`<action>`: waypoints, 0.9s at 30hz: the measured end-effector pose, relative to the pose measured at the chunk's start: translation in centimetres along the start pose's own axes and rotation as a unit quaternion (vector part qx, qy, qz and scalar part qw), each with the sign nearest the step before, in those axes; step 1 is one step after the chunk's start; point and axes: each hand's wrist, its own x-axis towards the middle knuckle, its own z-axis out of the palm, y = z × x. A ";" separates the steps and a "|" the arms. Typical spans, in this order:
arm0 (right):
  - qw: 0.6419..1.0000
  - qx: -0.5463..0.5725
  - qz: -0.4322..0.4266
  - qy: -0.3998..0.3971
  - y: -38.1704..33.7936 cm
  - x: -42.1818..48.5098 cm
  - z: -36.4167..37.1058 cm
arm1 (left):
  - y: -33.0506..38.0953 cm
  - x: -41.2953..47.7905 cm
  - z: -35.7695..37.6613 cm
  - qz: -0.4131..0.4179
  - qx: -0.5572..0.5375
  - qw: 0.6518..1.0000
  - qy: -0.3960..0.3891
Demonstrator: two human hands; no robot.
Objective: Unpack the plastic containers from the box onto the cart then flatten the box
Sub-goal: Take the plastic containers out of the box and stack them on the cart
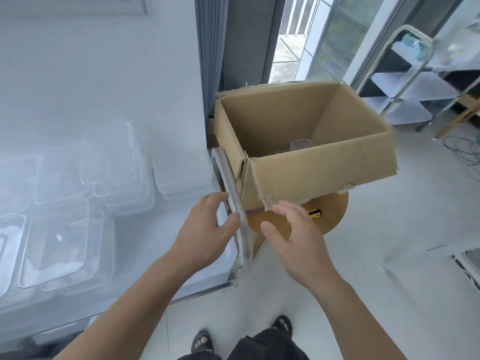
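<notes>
An open brown cardboard box point(324, 167) stands on a round wooden stool point(335, 214). One clear plastic container point(302, 144) shows at the bottom of the box. Several clear plastic containers point(114, 165) lie spread over the white cart top point(78, 100) on the left. My left hand point(207, 227) hovers at the cart's metal handle point(233, 198) with relaxed fingers and holds nothing. My right hand point(293, 235) is open just below the box's near corner, fingers loosely bent, not touching the box.
A yellow and black utility knife point(314, 213) lies on the stool under the box. A metal shelf rack point(420, 74) stands at the back right, with cables point(459, 152) on the floor. Grey curtain and glass door are behind the box.
</notes>
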 end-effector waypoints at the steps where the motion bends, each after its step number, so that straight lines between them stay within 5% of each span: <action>1: 1.000 0.005 -0.002 0.006 0.5 -0.1 -0.8 | 1.0 0.2 0.5 0.011 0.005 1.000 -0.001; 15: 0.999 0.024 -0.035 0.024 11.3 4.8 -14.1 | 13.9 5.7 11.8 0.056 0.010 0.998 0.023; 27: 0.996 0.013 -0.090 0.003 12.7 18.1 -16.4 | 15.8 16.4 11.6 0.015 -0.035 0.997 0.073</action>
